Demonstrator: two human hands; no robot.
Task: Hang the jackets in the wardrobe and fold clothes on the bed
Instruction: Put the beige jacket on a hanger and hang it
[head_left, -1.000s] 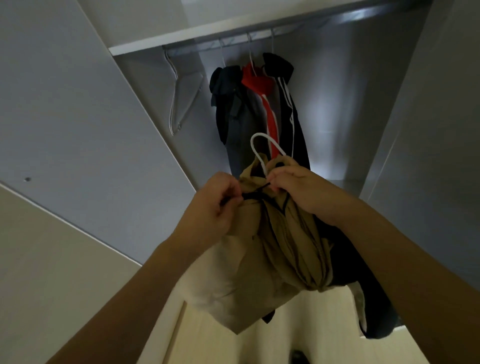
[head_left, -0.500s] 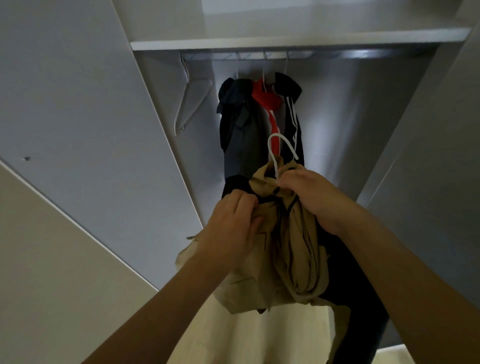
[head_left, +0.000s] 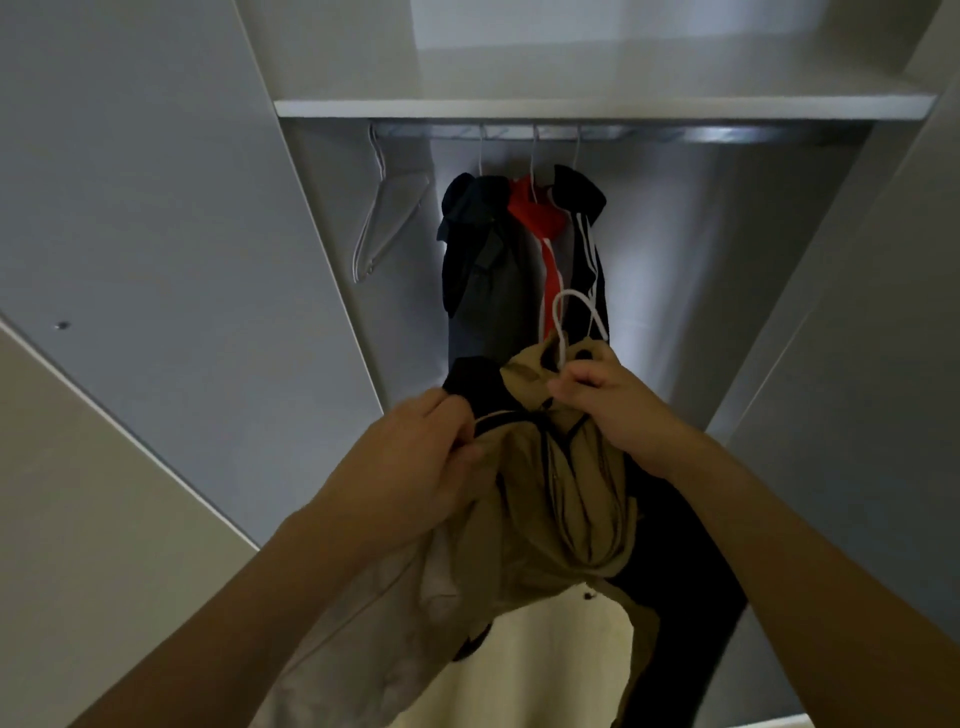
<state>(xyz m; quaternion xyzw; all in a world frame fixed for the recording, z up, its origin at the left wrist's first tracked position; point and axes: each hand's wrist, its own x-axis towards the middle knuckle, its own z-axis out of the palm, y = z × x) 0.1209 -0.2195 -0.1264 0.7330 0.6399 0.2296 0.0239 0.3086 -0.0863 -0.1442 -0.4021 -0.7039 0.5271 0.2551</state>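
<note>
A tan jacket (head_left: 545, 509) with black trim hangs bunched between my hands in front of the open wardrobe. The white hook of its hanger (head_left: 574, 317) sticks up above the collar. My right hand (head_left: 608, 405) grips the collar just under the hook. My left hand (head_left: 415, 467) pinches the jacket's left shoulder edge. On the metal rail (head_left: 727, 136) above hang a dark grey jacket (head_left: 478, 260), a red jacket (head_left: 540, 218) and a black jacket with white stripes (head_left: 584, 208).
An empty white hanger (head_left: 387, 218) hangs at the rail's left end. A white shelf (head_left: 597, 106) runs above the rail. The open wardrobe door (head_left: 156, 234) stands at my left, and a side panel (head_left: 857, 312) stands at my right. The rail's right half is bare.
My view has tilted up and closer to the wardrobe. Both hands have shifted slightly on the tan jacket, the left one pulling its shoulder edge outward.
</note>
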